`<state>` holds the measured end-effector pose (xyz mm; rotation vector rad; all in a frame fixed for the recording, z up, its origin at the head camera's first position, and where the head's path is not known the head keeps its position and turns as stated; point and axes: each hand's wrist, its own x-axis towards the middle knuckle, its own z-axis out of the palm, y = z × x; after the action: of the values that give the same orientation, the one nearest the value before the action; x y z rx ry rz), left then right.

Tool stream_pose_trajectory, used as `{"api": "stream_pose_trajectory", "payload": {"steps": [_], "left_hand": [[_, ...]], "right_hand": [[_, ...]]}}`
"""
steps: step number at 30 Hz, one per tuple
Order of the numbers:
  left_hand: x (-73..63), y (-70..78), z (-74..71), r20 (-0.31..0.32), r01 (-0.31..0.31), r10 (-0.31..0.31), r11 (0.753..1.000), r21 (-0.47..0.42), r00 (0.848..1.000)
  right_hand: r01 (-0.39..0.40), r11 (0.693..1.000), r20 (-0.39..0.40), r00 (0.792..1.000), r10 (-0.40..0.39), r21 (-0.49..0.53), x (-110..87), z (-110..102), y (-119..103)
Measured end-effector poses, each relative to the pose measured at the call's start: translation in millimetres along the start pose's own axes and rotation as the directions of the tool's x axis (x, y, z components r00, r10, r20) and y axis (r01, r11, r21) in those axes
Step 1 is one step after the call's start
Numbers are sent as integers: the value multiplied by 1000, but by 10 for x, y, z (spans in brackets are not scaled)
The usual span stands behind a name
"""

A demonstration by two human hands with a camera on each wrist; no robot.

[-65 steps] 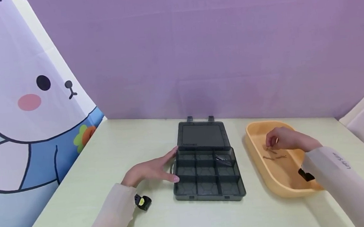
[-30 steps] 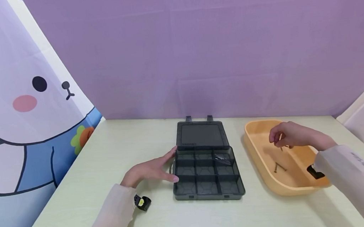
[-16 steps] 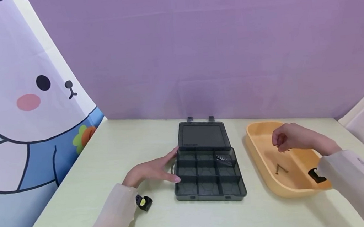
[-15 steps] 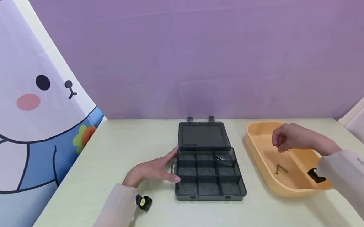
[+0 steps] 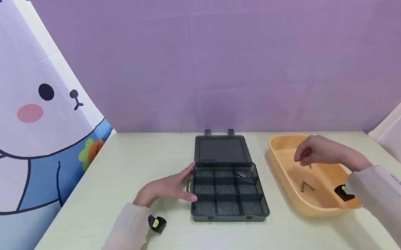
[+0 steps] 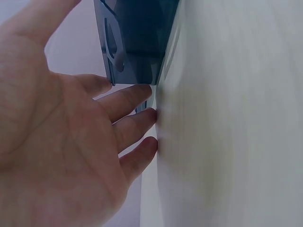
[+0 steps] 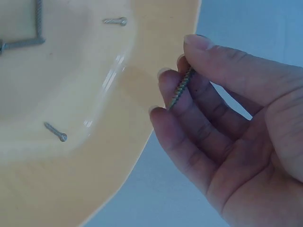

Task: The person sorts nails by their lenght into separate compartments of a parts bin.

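Note:
My right hand (image 5: 317,151) is raised over the orange tray (image 5: 290,184). In the right wrist view it pinches a screw (image 7: 181,88) between thumb and fingers, threaded end sticking out. Two longer screws (image 7: 23,43) lie in the tray, ends meeting at an angle; two shorter screws (image 7: 57,132) lie apart. On the table, a dark see-through compartment box (image 5: 227,195) stands with its lid (image 5: 222,148) folded back. Along its left side, my left hand (image 5: 166,188) touches it with spread fingers. Thin silvery pieces (image 5: 245,175) lie in its back right compartment; their kind is unclear.
The pale table (image 5: 146,153) ends at a purple cloth backdrop (image 5: 216,61). A cartoon-printed sheet (image 5: 33,154) hangs at the left. The box's handle (image 6: 113,42) shows in the left wrist view.
My right hand has risen off the tray floor and now holds a screw. Screws left in the tray lie in a different arrangement. My left hand and the box keep their places.

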<state>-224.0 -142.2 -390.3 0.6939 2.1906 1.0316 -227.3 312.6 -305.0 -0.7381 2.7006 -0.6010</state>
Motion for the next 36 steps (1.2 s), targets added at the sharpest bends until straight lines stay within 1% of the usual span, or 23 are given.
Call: {"api": "stream_pose_trajectory", "payload": {"steps": [5, 10, 19, 22, 28, 33, 36], "left_hand": [[10, -2, 0, 5, 0, 0, 1000, 14, 1000], [1, -14, 9, 6, 7, -7, 1000, 10, 1000], [-2, -21, -6, 2, -2, 2, 1000, 27, 1000], [-2, -23, -7, 6, -4, 4, 1000, 24, 1000], [-10, -21, 5, -7, 12, -12, 1000, 0, 1000], [-10, -19, 7, -5, 14, -14, 1000, -3, 1000], [-5, -22, 5, -5, 17, -17, 1000, 0, 1000]], "right_hand": [[8, 999, -10, 1000, -8, 32, -15, 2, -24], [31, 999, -21, 999, -31, 31, -8, 44, -67], [60, 998, -49, 997, -60, -6, 30, 50, -105], [56, 998, -52, 997, -56, -1, 39, 58, -126], [56, 998, -58, 997, -55, 12, 77, 70, -189], [88, 996, -61, 994, -87, 8, 118, 106, -226], [114, 993, -77, 990, -115, -11, 142, 146, -247]]}}
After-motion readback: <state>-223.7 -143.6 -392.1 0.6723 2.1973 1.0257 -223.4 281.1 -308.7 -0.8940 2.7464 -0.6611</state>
